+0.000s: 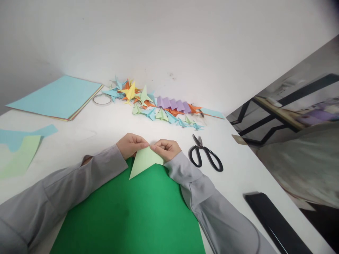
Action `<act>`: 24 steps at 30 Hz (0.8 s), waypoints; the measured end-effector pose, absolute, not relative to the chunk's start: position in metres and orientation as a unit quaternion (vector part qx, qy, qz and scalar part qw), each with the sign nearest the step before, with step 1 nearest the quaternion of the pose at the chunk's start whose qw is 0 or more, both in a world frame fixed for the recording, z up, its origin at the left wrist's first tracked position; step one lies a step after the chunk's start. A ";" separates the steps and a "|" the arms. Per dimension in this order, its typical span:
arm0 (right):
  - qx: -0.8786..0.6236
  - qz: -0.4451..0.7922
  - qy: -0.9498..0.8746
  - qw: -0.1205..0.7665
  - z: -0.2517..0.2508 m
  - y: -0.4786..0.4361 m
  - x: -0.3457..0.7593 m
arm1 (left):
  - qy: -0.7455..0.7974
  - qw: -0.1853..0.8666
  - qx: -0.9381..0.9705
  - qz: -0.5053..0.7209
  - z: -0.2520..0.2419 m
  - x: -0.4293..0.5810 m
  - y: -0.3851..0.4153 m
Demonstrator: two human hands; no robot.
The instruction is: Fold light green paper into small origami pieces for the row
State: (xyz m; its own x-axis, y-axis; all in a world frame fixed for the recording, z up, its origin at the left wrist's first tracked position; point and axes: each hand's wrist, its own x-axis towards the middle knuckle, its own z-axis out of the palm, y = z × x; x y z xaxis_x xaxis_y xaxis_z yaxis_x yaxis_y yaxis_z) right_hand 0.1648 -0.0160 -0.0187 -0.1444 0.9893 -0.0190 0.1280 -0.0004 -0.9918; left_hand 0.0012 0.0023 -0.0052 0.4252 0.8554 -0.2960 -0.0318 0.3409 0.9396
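A folded piece of pale green paper (145,160) is held up at its top point between my two hands. My left hand (131,144) pinches it near the tip from the left, thumb and fingers pressed together. On the other side my right hand (166,149) grips the same piece, its thumb close to the left thumb. Beneath lies a large green sheet (129,215) on the white table. Part of the folded paper's right side is hidden by my right hand.
Scissors (201,148) with black handles lie to the right, a black case (275,222) nearer. Folded paper shapes (145,98) line the wall behind, beside a tape roll (102,99). Blue sheets (58,95) are stacked back left; paper offcuts (23,155) lie left.
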 end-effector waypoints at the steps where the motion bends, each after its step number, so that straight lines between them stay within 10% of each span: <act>1: -0.496 0.505 -0.565 0.423 -0.020 -0.016 0.165 | 0.431 0.694 0.482 0.318 -0.006 0.001 0.003; 24: -0.472 0.538 -0.532 0.454 -0.015 -0.017 0.168 | 0.434 0.714 0.443 0.324 -0.001 0.001 0.001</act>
